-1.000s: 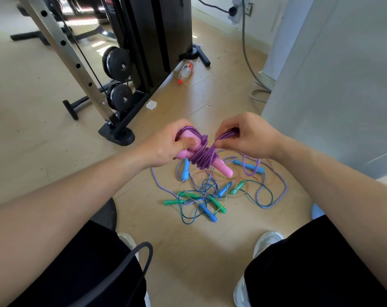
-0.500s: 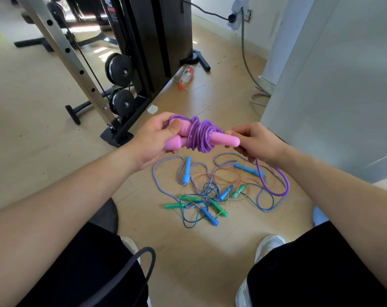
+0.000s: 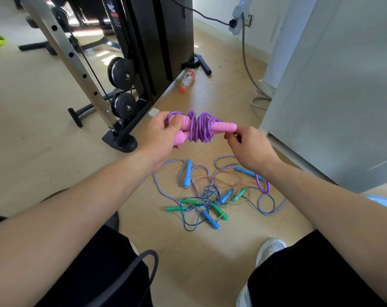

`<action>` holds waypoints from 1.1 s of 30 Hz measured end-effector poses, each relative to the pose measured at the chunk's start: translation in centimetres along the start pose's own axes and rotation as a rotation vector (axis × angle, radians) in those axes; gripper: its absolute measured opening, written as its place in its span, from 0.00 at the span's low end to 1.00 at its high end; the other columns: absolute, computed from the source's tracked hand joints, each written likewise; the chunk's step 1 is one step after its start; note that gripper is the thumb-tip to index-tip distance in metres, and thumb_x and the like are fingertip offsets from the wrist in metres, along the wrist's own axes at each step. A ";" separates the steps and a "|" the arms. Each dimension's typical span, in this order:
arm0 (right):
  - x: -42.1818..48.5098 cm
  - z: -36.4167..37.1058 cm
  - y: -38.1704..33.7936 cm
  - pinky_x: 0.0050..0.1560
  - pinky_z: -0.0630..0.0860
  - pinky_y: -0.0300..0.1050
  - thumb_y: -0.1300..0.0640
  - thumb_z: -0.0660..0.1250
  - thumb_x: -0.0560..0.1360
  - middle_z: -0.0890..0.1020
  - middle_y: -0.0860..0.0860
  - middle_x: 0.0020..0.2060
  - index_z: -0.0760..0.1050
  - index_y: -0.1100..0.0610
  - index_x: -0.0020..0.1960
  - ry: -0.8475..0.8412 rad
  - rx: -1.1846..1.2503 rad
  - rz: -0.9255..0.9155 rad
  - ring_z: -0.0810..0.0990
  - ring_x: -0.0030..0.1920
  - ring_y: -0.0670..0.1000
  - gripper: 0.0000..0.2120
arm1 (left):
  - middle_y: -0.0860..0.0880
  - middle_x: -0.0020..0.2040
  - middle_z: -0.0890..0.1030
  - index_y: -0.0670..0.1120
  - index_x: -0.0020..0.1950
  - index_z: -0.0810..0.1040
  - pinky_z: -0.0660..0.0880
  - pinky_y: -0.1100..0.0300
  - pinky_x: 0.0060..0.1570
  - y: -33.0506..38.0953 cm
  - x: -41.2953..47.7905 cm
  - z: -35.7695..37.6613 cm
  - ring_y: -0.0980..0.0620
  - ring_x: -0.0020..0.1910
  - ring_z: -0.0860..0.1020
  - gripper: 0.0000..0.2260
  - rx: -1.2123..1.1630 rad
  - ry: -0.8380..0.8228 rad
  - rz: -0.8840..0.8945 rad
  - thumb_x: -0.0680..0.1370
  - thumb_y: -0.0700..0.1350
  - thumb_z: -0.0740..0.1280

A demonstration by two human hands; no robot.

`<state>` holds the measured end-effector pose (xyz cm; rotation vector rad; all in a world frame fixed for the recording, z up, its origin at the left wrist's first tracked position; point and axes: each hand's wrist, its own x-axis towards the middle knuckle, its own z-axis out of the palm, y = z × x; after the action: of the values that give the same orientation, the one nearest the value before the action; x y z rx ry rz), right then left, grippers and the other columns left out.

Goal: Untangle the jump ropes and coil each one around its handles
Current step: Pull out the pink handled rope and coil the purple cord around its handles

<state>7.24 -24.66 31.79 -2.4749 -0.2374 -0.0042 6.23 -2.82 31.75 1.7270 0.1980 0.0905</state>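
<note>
Item 1: purple rope [image 3: 201,127], wound in close turns round the middle of two pink handles [image 3: 223,127], held in the air above the floor at the centre of the view. The bundle lay nearly level. A second earlier it slanted down to the right, and half a second earlier it was already close to level.

Item 2: left hand [image 3: 163,136], fingers and thumb curled round the handles' left ends, thumb on top. The grip was unchanged across the three moments.

Item 3: right hand [image 3: 248,147], fingers curled, thumb and fingertips pinching the rope's free run just below the right handle tip. Half a second earlier those fingers covered that tip, which now stood bare. The strand inside the pinch was mostly hidden.

Item 4: free loop [image 3: 263,186] of the same rope, hanging under the right forearm. Less of it showed than half a second before.

Item 5: tangle [image 3: 210,196] of other ropes on the wooden floor [image 3: 188,251] below the hands, with a striped cord [image 3: 172,161], a thin blue cord, blue handles [image 3: 187,173] and green handles [image 3: 175,208]. Its layout was as before.

Item 6: surroundings. A weight machine [image 3: 152,41] stood at upper left with a bottle [image 3: 188,78] lying by its base, and a white cabinet [image 3: 343,85] stood at right. A shoe [image 3: 269,247] was near the bottom edge.
</note>
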 end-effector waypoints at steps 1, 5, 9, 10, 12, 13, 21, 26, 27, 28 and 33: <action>0.0 0.0 0.0 0.30 0.66 0.44 0.54 0.57 0.81 0.72 0.50 0.26 0.77 0.56 0.42 0.032 -0.021 -0.001 0.70 0.29 0.55 0.14 | 0.46 0.50 0.80 0.51 0.51 0.77 0.73 0.56 0.33 0.1 0.1 0.0 0.43 0.45 0.80 0.06 0.014 0.017 0.006 0.83 0.49 0.62; -0.6 0.7 -0.8 0.29 0.60 0.47 0.53 0.58 0.81 0.67 0.51 0.24 0.67 0.55 0.33 0.083 -0.098 -0.041 0.64 0.28 0.57 0.18 | 0.46 0.50 0.79 0.53 0.49 0.76 0.73 0.56 0.33 0.5 0.9 -0.3 0.47 0.42 0.78 0.05 0.043 0.113 0.032 0.83 0.49 0.62; -1.5 2.0 -2.1 0.32 0.60 0.47 0.55 0.58 0.82 0.66 0.50 0.24 0.61 0.52 0.31 -0.021 -0.080 -0.135 0.65 0.29 0.57 0.20 | 0.50 0.48 0.80 0.52 0.51 0.76 0.75 0.54 0.36 0.1 0.7 0.1 0.48 0.42 0.79 0.05 0.089 0.158 0.032 0.82 0.51 0.62; -1.6 2.1 -2.3 0.33 0.61 0.47 0.55 0.57 0.82 0.67 0.51 0.24 0.59 0.51 0.31 -0.052 -0.093 -0.150 0.67 0.30 0.58 0.21 | 0.51 0.47 0.79 0.53 0.51 0.76 0.76 0.53 0.37 -0.1 0.5 0.2 0.49 0.42 0.79 0.05 0.107 0.171 0.032 0.82 0.51 0.62; -1.8 2.3 -2.9 0.34 0.61 0.47 0.55 0.57 0.83 0.68 0.52 0.27 0.59 0.51 0.32 -0.107 -0.144 -0.176 0.69 0.32 0.59 0.21 | 0.54 0.46 0.79 0.54 0.51 0.75 0.76 0.52 0.41 -0.6 0.3 0.4 0.51 0.43 0.78 0.03 0.142 0.192 0.040 0.82 0.51 0.62; -2.0 2.4 -3.2 0.35 0.60 0.46 0.55 0.57 0.83 0.69 0.52 0.28 0.60 0.52 0.33 -0.131 -0.178 -0.199 0.69 0.33 0.58 0.19 | 0.54 0.45 0.78 0.52 0.52 0.75 0.76 0.55 0.43 -0.7 0.1 0.6 0.53 0.42 0.77 0.03 0.161 0.201 0.048 0.82 0.50 0.63; -2.0 2.6 -4.3 0.38 0.60 0.43 0.62 0.57 0.79 0.68 0.54 0.41 0.66 0.58 0.42 -0.216 -0.231 -0.216 0.68 0.39 0.58 0.07 | 0.50 0.50 0.80 0.45 0.60 0.75 0.71 0.61 0.45 -0.9 -0.6 0.6 0.50 0.48 0.77 0.10 0.385 0.164 0.289 0.81 0.46 0.66; -1.6 2.8 -3.9 0.39 0.74 0.49 0.63 0.57 0.78 0.80 0.59 0.44 0.74 0.61 0.52 -0.257 -0.241 -0.111 0.77 0.42 0.62 0.09 | 0.50 0.48 0.79 0.46 0.59 0.74 0.74 0.52 0.47 -1.6 -0.5 0.5 0.48 0.47 0.77 0.10 0.530 0.022 0.359 0.79 0.44 0.67; -1.6 2.7 -4.0 0.41 0.75 0.49 0.63 0.56 0.77 0.81 0.57 0.45 0.75 0.58 0.56 -0.269 -0.217 -0.099 0.78 0.42 0.60 0.12 | 0.50 0.48 0.79 0.47 0.59 0.74 0.74 0.51 0.47 -1.7 -0.6 0.5 0.48 0.47 0.77 0.10 0.557 -0.010 0.351 0.78 0.44 0.68; -1.7 2.5 -4.2 0.40 0.74 0.47 0.63 0.56 0.77 0.80 0.54 0.45 0.75 0.55 0.57 -0.303 -0.174 -0.081 0.78 0.42 0.58 0.13 | 0.50 0.47 0.80 0.47 0.59 0.74 0.74 0.52 0.46 -1.8 -0.7 0.5 0.48 0.46 0.77 0.10 0.569 -0.032 0.345 0.78 0.43 0.68; -1.3 0.6 -4.5 0.43 0.82 0.54 0.67 0.57 0.74 0.81 0.58 0.35 0.81 0.64 0.47 -0.543 0.419 0.204 0.83 0.33 0.58 0.13 | 0.58 0.43 0.78 0.50 0.57 0.74 0.70 0.62 0.42 -1.7 -1.2 0.1 0.57 0.41 0.75 0.10 0.537 -0.105 0.358 0.77 0.42 0.70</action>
<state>5.12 -21.03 33.96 -2.0237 -0.1872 0.7343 4.96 -2.90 30.10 2.2830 -0.1855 0.2237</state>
